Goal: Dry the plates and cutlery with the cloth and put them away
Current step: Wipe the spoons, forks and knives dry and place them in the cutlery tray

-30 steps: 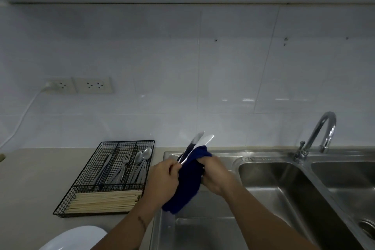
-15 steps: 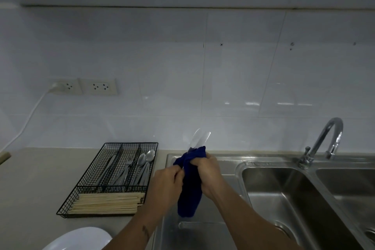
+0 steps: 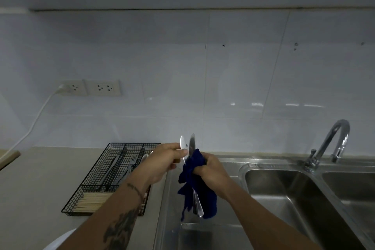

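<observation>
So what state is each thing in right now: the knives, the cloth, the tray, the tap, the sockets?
Knives: two, blades up, left hand pinching the pale one, both passing down through the cloth.
Cloth: bunched round the knives, gripped by the right hand.
Wire tray: on the counter, holding cutlery and chopsticks.
Tap: no water visible.
Sockets: left one has a plug in, right one free.
Sink: no dishes visible.

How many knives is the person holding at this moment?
2: both upright, side by side, blades above the blue cloth in the right hand. The left knife is pinched by the left hand; the right knife beside it.
</observation>
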Demonstrator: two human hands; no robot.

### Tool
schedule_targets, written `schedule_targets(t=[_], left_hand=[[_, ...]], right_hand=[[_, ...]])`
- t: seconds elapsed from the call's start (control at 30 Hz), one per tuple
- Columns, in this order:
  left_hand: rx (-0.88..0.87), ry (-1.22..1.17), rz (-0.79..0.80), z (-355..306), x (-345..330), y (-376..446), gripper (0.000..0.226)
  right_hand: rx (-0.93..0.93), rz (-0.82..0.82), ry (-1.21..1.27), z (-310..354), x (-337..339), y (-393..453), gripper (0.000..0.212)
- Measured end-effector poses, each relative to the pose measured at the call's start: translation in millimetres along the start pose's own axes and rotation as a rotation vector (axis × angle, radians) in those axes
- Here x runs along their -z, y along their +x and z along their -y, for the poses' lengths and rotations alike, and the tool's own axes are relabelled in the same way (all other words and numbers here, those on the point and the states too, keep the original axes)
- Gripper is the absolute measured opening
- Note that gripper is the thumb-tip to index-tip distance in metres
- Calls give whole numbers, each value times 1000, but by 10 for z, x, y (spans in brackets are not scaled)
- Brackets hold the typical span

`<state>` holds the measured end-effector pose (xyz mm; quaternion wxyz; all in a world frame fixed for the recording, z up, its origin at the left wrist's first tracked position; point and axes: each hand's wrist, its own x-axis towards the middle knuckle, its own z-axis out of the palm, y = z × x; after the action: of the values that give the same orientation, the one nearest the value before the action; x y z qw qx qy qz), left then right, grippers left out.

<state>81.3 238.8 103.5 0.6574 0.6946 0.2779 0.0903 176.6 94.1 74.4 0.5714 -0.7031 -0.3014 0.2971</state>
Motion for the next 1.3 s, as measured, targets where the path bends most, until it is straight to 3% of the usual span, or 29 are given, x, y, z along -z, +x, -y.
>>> schedule_targets(t=[0.17,0.37,0.53,0.93,1.3], left_hand=[[-4,-78,2,-23,-116,39,15],[-127,-24,-102,-156,-254,-6,4],[-140,-179,-222,-294,-148,-17,9],[-188,-147,-232,-249,-147,-38,5],[-144,-215,-267,-157,-47,-114,9]], right_hand=[[68,106,-71,50,63,-34,25],[74,113,-89,84,174,-35,20],[-66,182,-164,-100,259,-108,18],[-50,240,-87,126,163,-49,19],[-58,207,-387,-39,232,-75,20]])
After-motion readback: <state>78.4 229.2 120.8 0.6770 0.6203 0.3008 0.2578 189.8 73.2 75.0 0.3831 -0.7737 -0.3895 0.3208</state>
